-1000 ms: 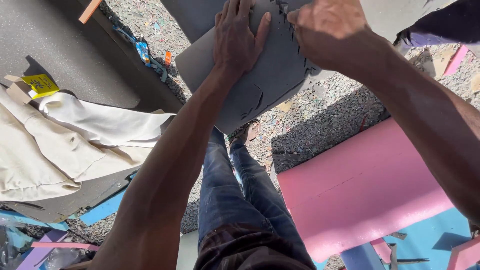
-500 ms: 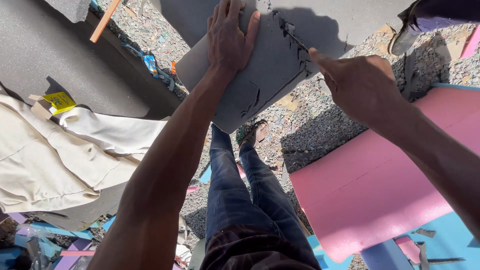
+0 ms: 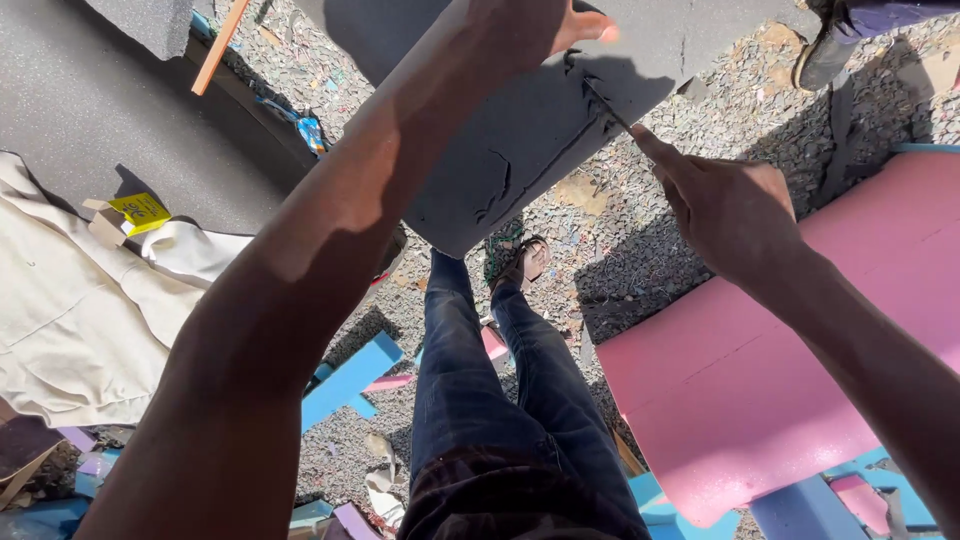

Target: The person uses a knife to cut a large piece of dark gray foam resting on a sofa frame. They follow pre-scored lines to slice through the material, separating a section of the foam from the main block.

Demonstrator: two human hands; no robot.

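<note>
Head view, looking down past both forearms to the ground. Left hand (image 3: 530, 25) lies palm-down and spread flat on the upper face of a grey foam slab (image 3: 520, 150), partly cut off by the frame's top edge; fingers apart, pressing, not gripping. Slab is tilted, lower corner above the knees, surface scored with a long ragged cut. Right hand (image 3: 735, 205) is closed around a thin blade (image 3: 608, 105), forefinger extended along it, tip set in the cut. Beneath: legs in dark jeans (image 3: 500, 400), a sandalled foot (image 3: 515, 255) on gravel strewn with scraps. Pink foam sheet (image 3: 760, 380) lies right; cream cloth (image 3: 80, 310) left; blue strip (image 3: 350, 375) near it.
</note>
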